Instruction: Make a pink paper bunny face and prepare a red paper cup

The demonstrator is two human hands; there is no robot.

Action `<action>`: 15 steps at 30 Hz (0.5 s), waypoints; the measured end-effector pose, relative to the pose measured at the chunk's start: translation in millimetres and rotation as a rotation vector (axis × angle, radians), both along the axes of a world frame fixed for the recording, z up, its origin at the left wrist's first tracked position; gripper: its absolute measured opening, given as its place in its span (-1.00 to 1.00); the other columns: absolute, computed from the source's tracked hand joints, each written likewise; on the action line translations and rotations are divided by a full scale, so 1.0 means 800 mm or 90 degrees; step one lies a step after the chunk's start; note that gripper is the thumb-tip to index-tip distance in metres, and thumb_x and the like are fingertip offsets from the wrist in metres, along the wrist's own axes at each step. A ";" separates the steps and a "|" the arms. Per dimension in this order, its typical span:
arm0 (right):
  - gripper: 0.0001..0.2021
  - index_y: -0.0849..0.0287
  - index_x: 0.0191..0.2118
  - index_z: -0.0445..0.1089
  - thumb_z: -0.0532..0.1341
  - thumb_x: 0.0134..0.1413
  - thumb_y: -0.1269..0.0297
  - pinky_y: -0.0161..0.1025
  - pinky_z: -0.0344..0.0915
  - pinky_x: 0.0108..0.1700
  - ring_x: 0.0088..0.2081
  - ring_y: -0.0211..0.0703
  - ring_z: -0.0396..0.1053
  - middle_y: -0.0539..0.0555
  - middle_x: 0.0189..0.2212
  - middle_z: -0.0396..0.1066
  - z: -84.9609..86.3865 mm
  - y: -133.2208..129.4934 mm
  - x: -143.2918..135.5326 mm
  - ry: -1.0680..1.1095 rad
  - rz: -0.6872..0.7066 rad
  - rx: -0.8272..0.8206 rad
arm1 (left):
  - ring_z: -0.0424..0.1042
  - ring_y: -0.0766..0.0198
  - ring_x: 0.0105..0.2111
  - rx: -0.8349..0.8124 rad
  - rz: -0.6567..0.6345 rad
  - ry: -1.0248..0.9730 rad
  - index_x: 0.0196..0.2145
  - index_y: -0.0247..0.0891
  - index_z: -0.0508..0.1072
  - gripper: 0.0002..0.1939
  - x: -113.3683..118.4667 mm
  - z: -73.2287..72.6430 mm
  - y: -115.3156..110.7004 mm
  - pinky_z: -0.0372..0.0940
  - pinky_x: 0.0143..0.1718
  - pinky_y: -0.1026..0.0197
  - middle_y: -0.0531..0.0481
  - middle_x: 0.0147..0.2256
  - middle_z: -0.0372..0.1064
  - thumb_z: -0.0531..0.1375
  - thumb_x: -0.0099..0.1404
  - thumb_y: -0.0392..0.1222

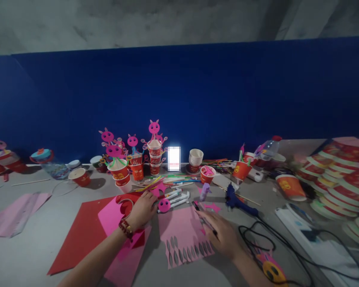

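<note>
My left hand (142, 210), with a beaded bracelet at the wrist, reaches over red and pink sheets. Its fingers look loosely stretched, tips beside a pink star (159, 189) and a pink face cutout (164, 205); whether they touch is unclear. My right hand (223, 233) is closed around a slim dark pen-like tool (208, 224), its tip pointing up and left. Beneath the tool lies a light pink sheet (179, 223) with rows of leaf-shaped holes along its near edge. White markers (178, 199) lie just beyond that sheet.
Red paper cups (154, 159) with pink faces stand along the blue partition (179, 99). A purple glue stick (205, 192) and a blue glue gun (237, 201) with black cable lie right of centre. Stacked cups (332, 179) and a white power strip (305, 235) occupy the right side.
</note>
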State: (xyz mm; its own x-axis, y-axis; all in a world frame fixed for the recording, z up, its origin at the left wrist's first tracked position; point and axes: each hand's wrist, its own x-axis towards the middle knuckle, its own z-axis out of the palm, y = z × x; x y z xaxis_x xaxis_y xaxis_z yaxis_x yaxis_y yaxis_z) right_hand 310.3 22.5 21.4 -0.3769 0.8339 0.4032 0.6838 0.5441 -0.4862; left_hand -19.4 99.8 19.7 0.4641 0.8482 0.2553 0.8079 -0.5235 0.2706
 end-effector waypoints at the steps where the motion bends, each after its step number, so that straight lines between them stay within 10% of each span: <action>1: -0.59 0.10 0.12 0.45 0.07 0.20 0.32 -0.08 0.46 -0.03 -0.06 0.08 0.54 0.18 -0.04 0.58 0.000 -0.003 0.002 0.027 0.002 0.003 | 0.41 0.04 -0.14 0.001 -0.003 -0.002 -0.20 -0.23 0.50 -0.83 -0.001 -0.001 -0.001 0.33 -0.02 -0.03 -0.14 -0.23 0.45 0.10 0.37 -0.28; 7: -0.80 0.11 -0.16 0.45 0.08 0.28 0.26 -0.21 0.44 -0.32 -0.36 -0.04 0.54 0.11 -0.35 0.58 -0.004 -0.007 0.007 0.116 -0.106 -0.001 | 0.40 0.04 -0.11 -0.002 0.004 -0.003 -0.21 -0.23 0.49 -0.83 -0.004 -0.007 0.001 0.30 0.05 -0.03 -0.13 -0.22 0.45 0.11 0.33 -0.35; 15: -0.76 0.05 -0.11 0.51 0.10 0.27 0.35 -0.03 0.43 0.00 -0.10 0.03 0.52 0.12 -0.18 0.60 -0.009 0.020 0.015 0.038 -0.064 0.052 | 0.42 0.02 -0.16 -0.007 0.066 -0.010 -0.27 -0.26 0.42 -0.89 -0.012 -0.016 0.004 0.33 -0.08 0.00 -0.14 -0.25 0.46 0.09 0.38 -0.29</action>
State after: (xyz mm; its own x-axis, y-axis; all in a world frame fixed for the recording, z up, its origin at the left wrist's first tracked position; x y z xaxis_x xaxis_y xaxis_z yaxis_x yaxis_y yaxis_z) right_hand 322.1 38.3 14.1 -0.2659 0.8302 0.4900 0.7082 0.5131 -0.4850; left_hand -29.0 103.0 6.7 0.3698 0.8940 0.2529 0.8532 -0.4345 0.2886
